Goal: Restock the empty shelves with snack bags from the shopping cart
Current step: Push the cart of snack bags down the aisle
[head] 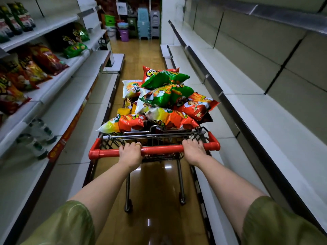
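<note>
Squarely, the left hand [130,152] and right hand [193,151] grip the glossy red plastic handle [161,149] of a wire shopping cart [155,138] heaped with crinkly foil snack bags [166,96].

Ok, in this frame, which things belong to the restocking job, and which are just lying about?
Job: shopping cart; snack bags piled in it; empty shelves on the right; left hand and right hand, both gripping the red handle.

Lying about: stocked bags on the left; water bottles lower left; stacked stools and purple bucket at the aisle's end.
</note>
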`<state>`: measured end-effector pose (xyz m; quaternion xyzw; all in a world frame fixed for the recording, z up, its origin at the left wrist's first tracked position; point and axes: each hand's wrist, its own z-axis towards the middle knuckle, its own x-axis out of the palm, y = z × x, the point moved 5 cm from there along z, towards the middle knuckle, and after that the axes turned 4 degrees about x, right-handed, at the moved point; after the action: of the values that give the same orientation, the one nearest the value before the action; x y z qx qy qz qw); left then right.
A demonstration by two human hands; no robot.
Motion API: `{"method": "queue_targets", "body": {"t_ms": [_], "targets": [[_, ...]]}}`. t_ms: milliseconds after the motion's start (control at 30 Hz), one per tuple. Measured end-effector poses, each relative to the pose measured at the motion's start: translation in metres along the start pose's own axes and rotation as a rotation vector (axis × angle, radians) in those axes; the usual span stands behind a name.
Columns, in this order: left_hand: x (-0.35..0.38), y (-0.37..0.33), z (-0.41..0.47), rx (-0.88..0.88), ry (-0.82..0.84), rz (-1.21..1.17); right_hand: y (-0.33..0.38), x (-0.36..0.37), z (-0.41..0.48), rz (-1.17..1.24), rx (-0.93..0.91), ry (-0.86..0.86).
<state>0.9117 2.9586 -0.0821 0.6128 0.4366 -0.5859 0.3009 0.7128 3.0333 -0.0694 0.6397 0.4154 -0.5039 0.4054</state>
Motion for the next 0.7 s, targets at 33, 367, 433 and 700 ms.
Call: {"method": "queue_targets", "body": {"t_ms": [33, 367, 433, 700], "targets": [[0.004, -0.002, -0.018, 0.005, -0.004, 0.0, 0.0, 0.004, -0.018, -0.001, 0.002, 0.001], [0.034, -0.023, -0.183, -0.003, 0.0, -0.007, -0.002, 0.034, -0.184, -0.02, 0.003, 0.026], [0.039, -0.027, -0.214, 0.002, -0.008, -0.003, -0.002, 0.039, -0.217, -0.024, 0.009, 0.024], [0.059, -0.047, -0.338, -0.008, -0.029, 0.007, -0.005, 0.061, -0.342, -0.003, 0.01, 0.004]]}}
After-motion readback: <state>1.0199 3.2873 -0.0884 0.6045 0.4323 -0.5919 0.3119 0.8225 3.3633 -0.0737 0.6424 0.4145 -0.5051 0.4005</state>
